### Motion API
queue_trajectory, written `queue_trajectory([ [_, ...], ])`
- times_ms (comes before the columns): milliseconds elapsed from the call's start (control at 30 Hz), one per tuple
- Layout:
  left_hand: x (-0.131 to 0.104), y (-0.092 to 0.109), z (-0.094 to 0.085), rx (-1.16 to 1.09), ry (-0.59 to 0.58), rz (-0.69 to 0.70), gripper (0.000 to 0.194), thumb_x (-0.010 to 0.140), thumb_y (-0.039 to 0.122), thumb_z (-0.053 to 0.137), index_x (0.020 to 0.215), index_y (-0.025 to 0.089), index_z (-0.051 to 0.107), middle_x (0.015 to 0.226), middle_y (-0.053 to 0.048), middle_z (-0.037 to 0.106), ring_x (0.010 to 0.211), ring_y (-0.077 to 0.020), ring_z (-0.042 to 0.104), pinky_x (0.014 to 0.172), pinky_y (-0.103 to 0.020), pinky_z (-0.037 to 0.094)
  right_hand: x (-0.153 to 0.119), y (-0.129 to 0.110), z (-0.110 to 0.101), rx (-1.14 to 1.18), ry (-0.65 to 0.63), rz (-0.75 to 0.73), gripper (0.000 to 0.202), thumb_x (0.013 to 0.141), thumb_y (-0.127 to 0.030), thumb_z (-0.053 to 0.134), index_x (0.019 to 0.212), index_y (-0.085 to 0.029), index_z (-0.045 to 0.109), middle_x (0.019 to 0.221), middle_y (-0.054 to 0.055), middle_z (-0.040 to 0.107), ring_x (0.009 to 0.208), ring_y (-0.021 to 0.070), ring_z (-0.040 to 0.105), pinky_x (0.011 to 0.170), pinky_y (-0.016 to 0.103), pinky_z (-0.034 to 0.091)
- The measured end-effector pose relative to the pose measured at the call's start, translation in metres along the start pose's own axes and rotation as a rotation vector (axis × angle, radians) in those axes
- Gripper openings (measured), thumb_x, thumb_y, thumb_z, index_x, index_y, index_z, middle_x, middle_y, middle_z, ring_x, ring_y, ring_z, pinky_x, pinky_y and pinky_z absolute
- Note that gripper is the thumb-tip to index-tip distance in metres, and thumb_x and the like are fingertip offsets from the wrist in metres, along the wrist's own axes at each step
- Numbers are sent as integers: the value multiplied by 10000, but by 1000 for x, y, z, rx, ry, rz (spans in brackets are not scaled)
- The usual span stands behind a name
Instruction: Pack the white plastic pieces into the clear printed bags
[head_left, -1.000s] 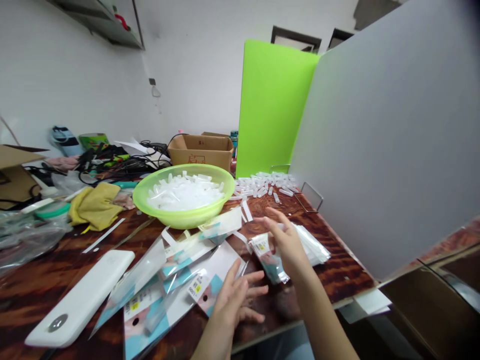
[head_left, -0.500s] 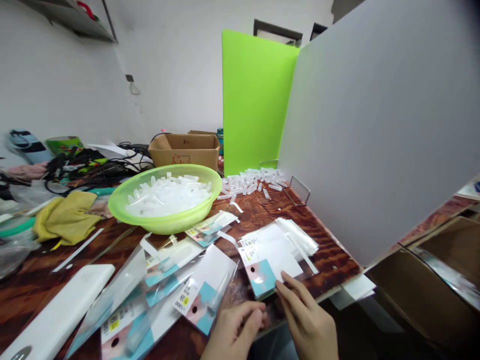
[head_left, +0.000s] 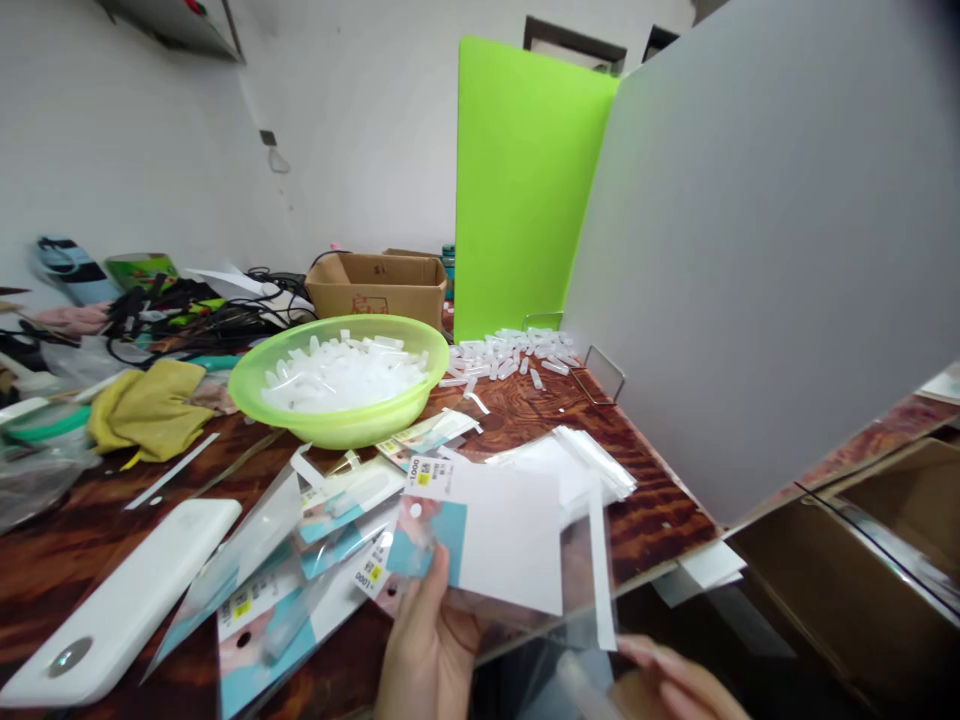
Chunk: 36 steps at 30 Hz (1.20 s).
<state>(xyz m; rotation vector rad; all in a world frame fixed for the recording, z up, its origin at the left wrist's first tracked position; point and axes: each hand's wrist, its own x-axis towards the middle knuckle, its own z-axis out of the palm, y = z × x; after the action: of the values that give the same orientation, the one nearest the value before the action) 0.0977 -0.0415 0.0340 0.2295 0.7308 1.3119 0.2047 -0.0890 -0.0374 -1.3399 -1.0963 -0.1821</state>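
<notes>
My left hand [head_left: 425,650] holds up a clear plastic bag with a white and blue printed card [head_left: 487,535] inside, thumb on its lower left corner. At the bottom right my right hand [head_left: 667,685] grips the bag's open end, where a white adhesive strip [head_left: 598,565] runs down. The bag hangs just above the table's front edge. Behind it lies a stack of empty clear bags [head_left: 589,470]. A green bowl [head_left: 337,425] of small white plastic tubes stands further back, with loose tubes [head_left: 514,355] to its right.
Several filled card bags [head_left: 300,570] lie at the front left beside a white power bank [head_left: 120,605]. A yellow cloth [head_left: 150,410], cables and a cardboard box [head_left: 379,285] sit behind. Grey [head_left: 765,270] and green [head_left: 517,190] partition boards wall the right side. An open carton [head_left: 877,560] stands lower right.
A second ago both hands hovered over the table; they then took a carded bag from the stack. That bag is now lifted toward me in both hands.
</notes>
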Motion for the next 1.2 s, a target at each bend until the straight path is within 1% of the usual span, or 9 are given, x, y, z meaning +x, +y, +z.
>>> queue_trajectory([
  [133,-2,18,1,90,-24,-13,547,808,197,669,1319,215,473,1094,-100,698,937,-227,683,735,-287,589,32,11,-4,165,51,372,362,959,-477,344,809,-215,543,578,-20,533,443,123,519,402,233,424],
  [267,0,16,-10,220,5,-9,675,783,325,709,1350,139,395,1078,-115,699,978,-257,664,745,-289,590,43,-8,-3,592,-86,740,302,864,-534,515,850,-234,486,643,-37,556,434,102,487,395,209,397],
  [433,3,11,-17,258,-26,-11,772,738,385,745,1371,145,376,1166,-122,662,1127,-282,586,868,-319,544,27,-27,10,605,-145,710,247,777,-450,684,846,-233,588,589,-46,534,468,82,464,450,179,380],
  [567,4,12,-13,196,-21,39,955,685,299,802,1442,311,219,1326,-57,560,1206,-249,525,944,-308,491,11,-30,17,431,-89,591,273,689,-477,762,816,-240,718,957,43,673,829,199,633,694,251,502],
  [633,5,13,-12,179,-13,21,964,691,275,798,1446,315,200,1281,-66,589,1130,-250,581,924,-334,502,7,-32,18,500,-235,584,280,765,-501,682,920,-274,732,989,46,664,720,176,633,621,256,508],
  [767,9,19,-14,164,-45,42,872,711,227,777,1424,285,277,1140,-59,666,938,-202,659,818,-301,547,10,-36,16,730,-455,711,316,843,-484,595,1097,-319,683,708,-5,631,501,98,534,522,218,463],
  [933,10,21,-20,213,12,26,858,678,241,797,1398,283,332,1147,-52,664,1087,-251,606,894,-338,524,13,-39,21,877,-425,931,350,735,-465,731,1021,-270,685,568,-37,582,404,38,462,408,129,351],
  [1067,7,18,-22,344,-102,-68,765,627,287,832,1303,201,482,1052,-67,704,1134,-279,576,1009,-367,434,12,-33,26,926,-311,1068,263,733,-407,753,940,-257,689,506,-51,572,330,20,437,358,101,300],
  [1200,4,19,-23,332,-166,-94,689,627,317,824,1252,214,554,1077,-73,700,1116,-283,588,1025,-396,410,16,-24,26,830,-477,807,148,715,-367,765,826,-269,760,874,45,706,801,188,679,706,267,553],
])
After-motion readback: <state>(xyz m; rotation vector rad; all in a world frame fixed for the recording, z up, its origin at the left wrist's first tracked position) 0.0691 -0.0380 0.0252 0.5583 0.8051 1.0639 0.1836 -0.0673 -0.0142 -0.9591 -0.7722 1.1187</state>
